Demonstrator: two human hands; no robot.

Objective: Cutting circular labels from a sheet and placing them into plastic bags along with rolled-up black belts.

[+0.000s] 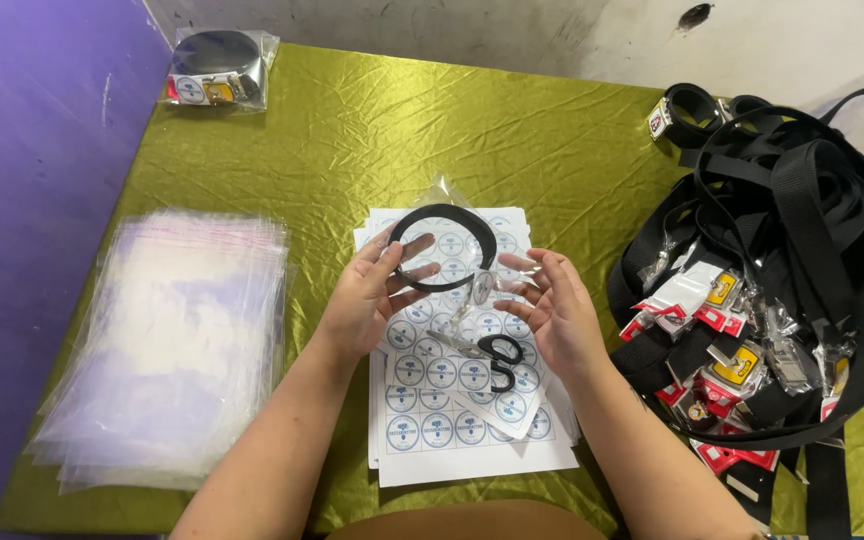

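My left hand grips a coiled black strap inside a clear plastic bag, held above the sticker sheets. My right hand is beside it with fingers spread, its fingertips touching the bag's lower right edge near a round sticker. Under both hands lies a stack of white sheets with round blue stickers. Black-handled scissors rest on those sheets, just below my right hand.
A stack of clear plastic bags lies at the left on the green cloth. A heap of black straps with buckles and red-and-white tags fills the right. One bagged strap sits at the far left corner.
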